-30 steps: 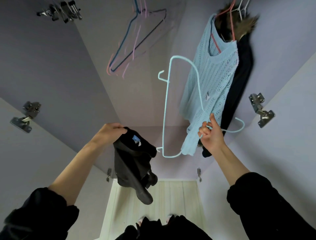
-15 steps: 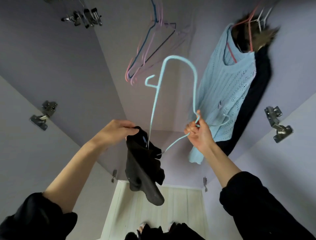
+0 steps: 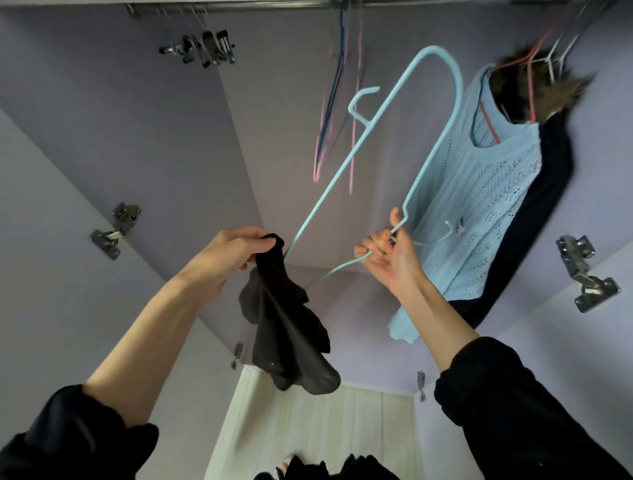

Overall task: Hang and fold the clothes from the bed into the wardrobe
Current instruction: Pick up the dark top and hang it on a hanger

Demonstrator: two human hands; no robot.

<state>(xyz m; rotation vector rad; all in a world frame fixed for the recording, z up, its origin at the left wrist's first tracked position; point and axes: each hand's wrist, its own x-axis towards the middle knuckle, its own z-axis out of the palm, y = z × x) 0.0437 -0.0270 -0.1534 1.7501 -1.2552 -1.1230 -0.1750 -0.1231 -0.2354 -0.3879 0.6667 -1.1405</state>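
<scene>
- Head view: the left hand (image 3: 236, 251) pinches the top of a black garment (image 3: 284, 322), which hangs bunched below it; the right hand (image 3: 390, 255) is curled round the neck of a pale blue hanger (image 3: 373, 116).
- Risk, as I judge it: the hanger's arm, ending just beside the left fingers, could snag the bunched cloth, or the small pinch could slip.
- Garment: limp, dark, creased, its shape hard to read.

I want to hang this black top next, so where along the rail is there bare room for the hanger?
Free: the rail stretch between the clip hangers and the thin empty hangers. Crowded: the right end, with the blue knit top and dark garment.
</scene>
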